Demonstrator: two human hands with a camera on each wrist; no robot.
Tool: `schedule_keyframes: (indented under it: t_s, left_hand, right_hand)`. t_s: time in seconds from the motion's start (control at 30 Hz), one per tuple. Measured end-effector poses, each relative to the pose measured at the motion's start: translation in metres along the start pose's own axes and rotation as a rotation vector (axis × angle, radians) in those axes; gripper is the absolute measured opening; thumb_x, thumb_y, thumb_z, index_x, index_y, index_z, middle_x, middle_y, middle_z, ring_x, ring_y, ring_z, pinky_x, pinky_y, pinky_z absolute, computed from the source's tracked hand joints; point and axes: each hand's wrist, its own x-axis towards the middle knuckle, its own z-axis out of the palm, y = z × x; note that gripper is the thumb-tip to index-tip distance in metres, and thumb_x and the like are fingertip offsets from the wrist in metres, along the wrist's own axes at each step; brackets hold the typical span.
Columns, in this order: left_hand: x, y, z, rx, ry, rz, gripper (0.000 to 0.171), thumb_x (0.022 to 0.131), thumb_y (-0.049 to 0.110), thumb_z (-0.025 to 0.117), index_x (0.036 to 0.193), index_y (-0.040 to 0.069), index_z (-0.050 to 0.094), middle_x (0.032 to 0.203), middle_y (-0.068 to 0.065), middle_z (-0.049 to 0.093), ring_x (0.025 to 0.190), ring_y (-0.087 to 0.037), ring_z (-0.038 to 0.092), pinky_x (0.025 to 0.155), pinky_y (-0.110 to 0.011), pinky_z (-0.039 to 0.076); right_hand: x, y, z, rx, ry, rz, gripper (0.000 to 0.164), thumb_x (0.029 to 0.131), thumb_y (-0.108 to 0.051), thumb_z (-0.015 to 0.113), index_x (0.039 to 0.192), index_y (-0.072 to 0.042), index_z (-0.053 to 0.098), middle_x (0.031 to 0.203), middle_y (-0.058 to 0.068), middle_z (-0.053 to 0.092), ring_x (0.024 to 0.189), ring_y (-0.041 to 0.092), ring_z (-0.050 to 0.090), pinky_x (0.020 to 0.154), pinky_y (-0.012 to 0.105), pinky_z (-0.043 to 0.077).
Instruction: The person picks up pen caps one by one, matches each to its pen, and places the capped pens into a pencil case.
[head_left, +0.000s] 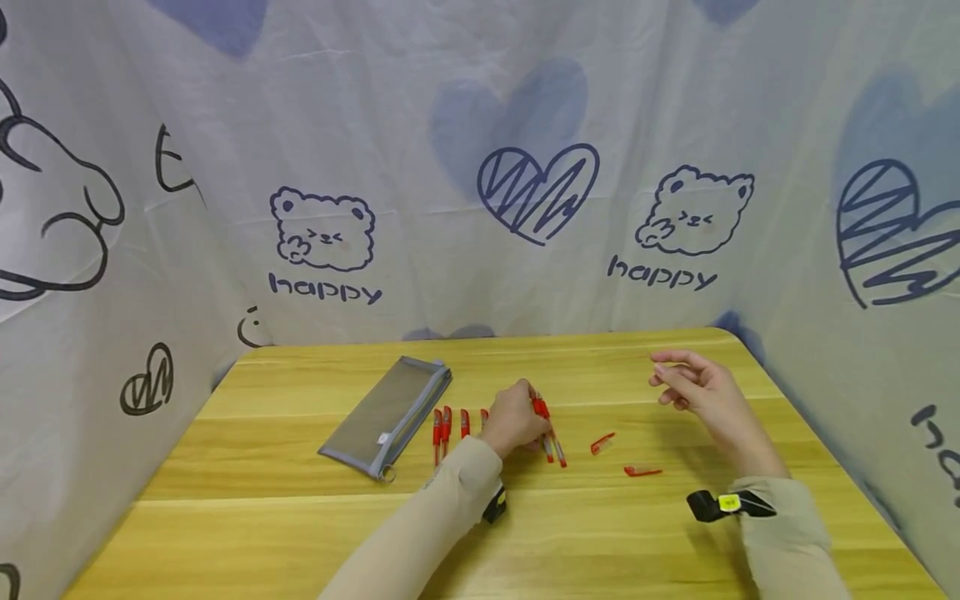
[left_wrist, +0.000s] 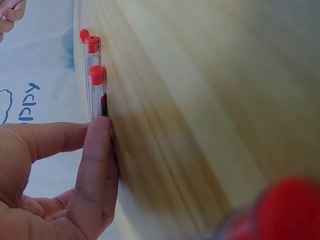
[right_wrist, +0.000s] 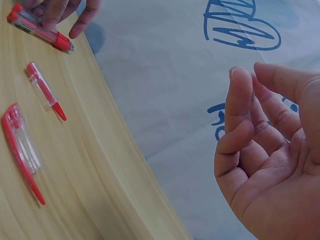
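My left hand [head_left: 513,419] pinches a red pen [left_wrist: 97,95] low over the table, thumb and finger on its clear barrel. A second red pen [head_left: 558,450] lies right alongside it. In the right wrist view, a bare metal tip shows past the red grip [right_wrist: 62,42]. Farther right, two loose red pen caps [head_left: 602,442] [head_left: 642,471] lie on the wood. Above the table at the right, my right hand [head_left: 701,392] hangs with loosely bent fingers, and nothing shows between them in the right wrist view.
A grey zip pencil pouch [head_left: 382,417] lies on the left of the wooden table [head_left: 285,517]. Several capped red pens [head_left: 446,425] are lined up between the pouch and my left hand. A printed white cloth [head_left: 420,208] hangs around the table's back and sides.
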Motion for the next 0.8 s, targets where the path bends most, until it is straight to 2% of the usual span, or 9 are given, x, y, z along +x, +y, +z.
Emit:
schedule_keyframes:
  t_s: [0.17, 0.33, 0.47, 0.53, 0.6, 0.7, 0.8]
  left_hand:
    - [0.0008, 0.0004, -0.0011, 0.004, 0.000, -0.015, 0.048, 0.091, 0.004, 0.080, 0.133, -0.002, 0.057, 0.101, -0.022, 0.069, 0.053, -0.018, 0.069, 0.049, -0.028, 0.060]
    - [0.0015, -0.0014, -0.0028, 0.026, -0.006, -0.005, 0.044, 0.092, 0.002, 0.077, 0.131, -0.003, 0.058, 0.102, -0.022, 0.069, 0.053, -0.018, 0.069, 0.049, -0.029, 0.059]
    - [-0.0005, -0.0023, -0.0057, 0.098, -0.003, 0.024, 0.040, 0.091, 0.000, 0.076, 0.129, -0.004, 0.062, 0.107, -0.022, 0.071, 0.055, -0.016, 0.069, 0.052, -0.028, 0.059]
    - [-0.0021, -0.0025, -0.0074, 0.130, -0.003, 0.032, 0.036, 0.091, 0.001, 0.076, 0.124, -0.003, 0.064, 0.104, -0.020, 0.071, 0.055, -0.015, 0.068, 0.054, -0.027, 0.058]
    - [-0.0036, -0.0031, -0.0087, 0.146, 0.001, 0.039, 0.030, 0.090, 0.002, 0.079, 0.117, -0.002, 0.065, 0.095, -0.015, 0.071, 0.055, -0.014, 0.065, 0.053, -0.025, 0.054]
    - [-0.0033, -0.0049, -0.0093, 0.141, -0.010, 0.038, 0.018, 0.090, 0.003, 0.080, 0.091, 0.003, 0.062, 0.070, -0.008, 0.065, 0.049, -0.013, 0.060, 0.047, -0.022, 0.048]
    - [-0.0003, -0.0077, -0.0098, 0.143, -0.022, 0.042, 0.037, 0.090, 0.003, 0.080, 0.067, 0.010, 0.052, 0.052, -0.004, 0.060, 0.044, -0.014, 0.058, 0.044, -0.022, 0.043]
  right_hand:
    - [-0.0005, -0.0002, -0.0010, -0.019, -0.010, 0.009, 0.015, 0.110, -0.022, 0.063, 0.121, -0.030, 0.071, 0.095, -0.013, 0.078, 0.075, 0.007, 0.071, 0.064, 0.020, 0.054]
    - [-0.0012, -0.0020, 0.0001, -0.054, -0.011, 0.029, 0.014, 0.110, -0.025, 0.063, 0.121, -0.029, 0.070, 0.095, -0.014, 0.076, 0.076, 0.007, 0.071, 0.066, 0.021, 0.054]
    - [-0.0019, -0.0010, 0.0001, -0.064, -0.008, 0.032, 0.013, 0.110, -0.025, 0.062, 0.121, -0.029, 0.070, 0.094, -0.015, 0.076, 0.076, 0.006, 0.071, 0.067, 0.021, 0.055]
    - [-0.0022, 0.0003, -0.0003, -0.065, -0.010, 0.029, 0.013, 0.110, -0.025, 0.062, 0.121, -0.029, 0.070, 0.094, -0.015, 0.076, 0.076, 0.007, 0.071, 0.067, 0.021, 0.055]
    - [-0.0026, 0.0016, -0.0008, -0.065, -0.012, 0.026, 0.014, 0.110, -0.025, 0.062, 0.121, -0.029, 0.070, 0.094, -0.015, 0.076, 0.076, 0.007, 0.071, 0.066, 0.021, 0.055]
    - [-0.0027, 0.0028, -0.0012, -0.064, -0.018, 0.028, 0.014, 0.110, -0.025, 0.062, 0.120, -0.029, 0.070, 0.095, -0.014, 0.077, 0.076, 0.007, 0.072, 0.066, 0.021, 0.055]
    - [-0.0017, 0.0035, -0.0012, -0.068, -0.024, 0.031, 0.013, 0.110, -0.026, 0.062, 0.120, -0.029, 0.070, 0.095, -0.013, 0.078, 0.077, 0.008, 0.072, 0.066, 0.021, 0.055]
